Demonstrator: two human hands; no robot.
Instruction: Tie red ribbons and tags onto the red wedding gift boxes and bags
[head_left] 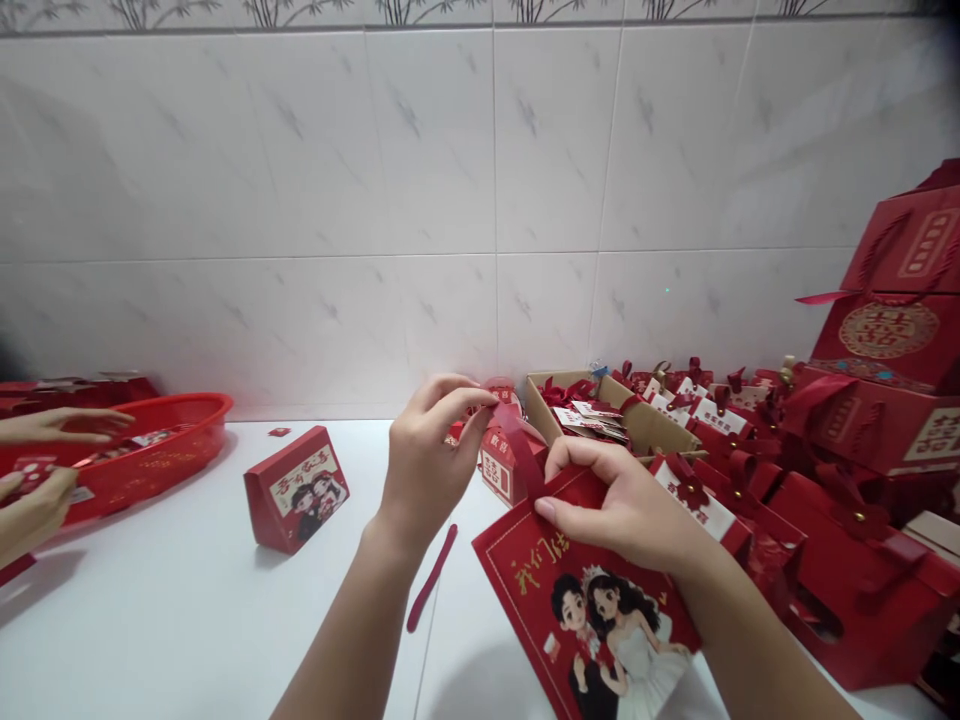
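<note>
My right hand [622,505] grips the top of a red wedding gift box [532,610], thumb in front. The box is tilted and shows a cartoon bride and groom with gold writing. From its top a red ribbon [519,440] rises toward my left hand [431,455], whose thumb and fingertips pinch the upper end. Below my left hand a loose dark-red strip [433,580] lies on the white table [187,640]. Behind the ribbon stands a small red box [499,470] with a white label, partly hidden.
A red couple-print box [300,490] stands left of my arm. Farther left, another person's hands [37,515] work at a red plastic basin [172,460]. An open cardboard box [667,430], crowded red favor boxes [750,520] and stacked red boxes [885,340] fill the right. Behind is a tiled wall.
</note>
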